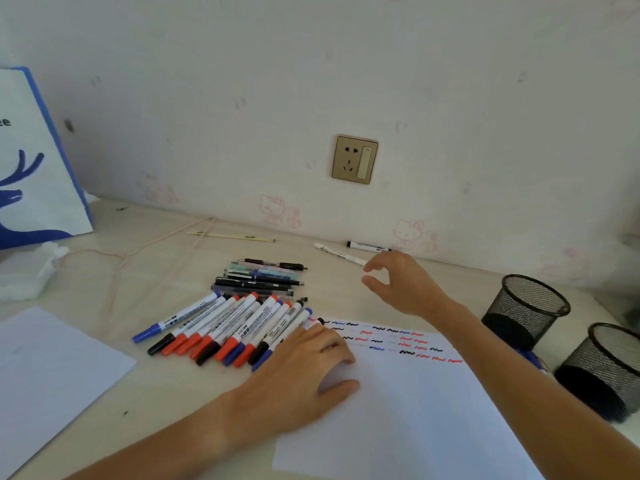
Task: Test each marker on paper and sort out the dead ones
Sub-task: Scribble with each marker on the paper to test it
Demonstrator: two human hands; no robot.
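A white test sheet (408,407) lies in front of me with rows of red, blue and black squiggles (391,339) along its far edge. My left hand (304,368) rests flat on the sheet's left side, fingers beside a row of several whiteboard markers (228,327) with red, blue and black caps. Behind them lies a pile of pens (263,275). My right hand (401,282) hovers above the desk with thumb and fingers apart, holding nothing, just beside a white marker (337,253) near the wall. A second marker with a black cap (367,245) lies behind it.
Two black mesh pen cups (526,306) (606,368) stand at the right. A second white sheet (45,372) lies at the left, with crumpled tissue (31,271) and a blue-and-white bag (31,161) behind it. A pencil (232,236) and a thin cord (131,254) lie by the wall.
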